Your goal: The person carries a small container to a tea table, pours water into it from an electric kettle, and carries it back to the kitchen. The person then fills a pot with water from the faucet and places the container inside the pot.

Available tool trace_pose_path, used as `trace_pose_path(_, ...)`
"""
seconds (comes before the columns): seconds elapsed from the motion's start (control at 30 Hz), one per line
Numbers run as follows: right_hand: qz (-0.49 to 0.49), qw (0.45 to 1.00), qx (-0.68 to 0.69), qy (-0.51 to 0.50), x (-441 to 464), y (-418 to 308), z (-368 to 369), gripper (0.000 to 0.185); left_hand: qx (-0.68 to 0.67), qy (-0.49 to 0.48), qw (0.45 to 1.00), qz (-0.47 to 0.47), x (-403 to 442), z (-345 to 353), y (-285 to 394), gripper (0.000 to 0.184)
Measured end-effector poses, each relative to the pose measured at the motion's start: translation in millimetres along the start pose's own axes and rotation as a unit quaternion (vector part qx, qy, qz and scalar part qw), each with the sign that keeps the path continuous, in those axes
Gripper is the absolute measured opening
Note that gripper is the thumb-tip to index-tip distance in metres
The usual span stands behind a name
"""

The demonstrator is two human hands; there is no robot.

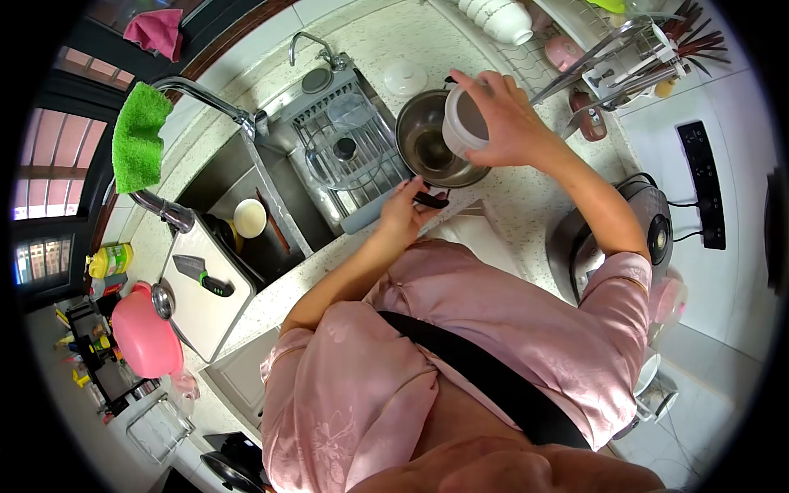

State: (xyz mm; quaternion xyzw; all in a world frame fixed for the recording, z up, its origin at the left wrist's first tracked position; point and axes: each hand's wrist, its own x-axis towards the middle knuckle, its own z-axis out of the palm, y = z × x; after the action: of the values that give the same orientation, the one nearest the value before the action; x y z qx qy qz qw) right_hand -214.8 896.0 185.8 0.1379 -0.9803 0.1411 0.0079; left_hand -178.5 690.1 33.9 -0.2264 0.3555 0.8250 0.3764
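Note:
My right hand [518, 123] grips a white round container [465, 123] by its rim and side. The container is tilted over a stainless steel pot [415, 131] on the counter. Something dark, perhaps liquid, lies in the bottom of the pot. At the pot's near side my left hand [401, 215] is closed around its black handle [431, 200]. A white lid [405, 79] rests on the counter just behind the pot. Left of the pot, a glass lid [349, 168] with a black knob lies on the rack over the sink.
In the sink [304, 234] sit a cream bowl [250, 218] and chopsticks [274, 220]. A knife [203, 275] lies on the white cutting board [205, 316]. A rice cooker [612, 234] stands at the right. Behind are stacked white bowls [497, 18] and a utensil holder [629, 66].

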Motion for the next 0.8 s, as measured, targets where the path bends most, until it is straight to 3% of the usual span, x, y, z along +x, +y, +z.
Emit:
trace_pose_path(0.1,0.009,1.0,0.003,0.01,-1,2,-6,0.1,0.03,-0.023,0.998,0.055,-8,-13,16,0.021)
trace_pose_path(0.2,-0.019,0.998,-0.01,0.058,-3,3,-10,0.096,0.039,0.012,0.994,0.103,-35,-17,38,0.021)
trace_pose_path(0.43,-0.001,0.999,-0.026,0.034,-4,9,21,0.096,0.024,0.071,0.971,0.228,-91,-68,86,0.022)
trace_pose_path(0.8,0.023,0.999,-0.021,0.023,-1,28,106,0.095,-0.065,0.124,0.953,0.268,-99,-105,109,0.023)
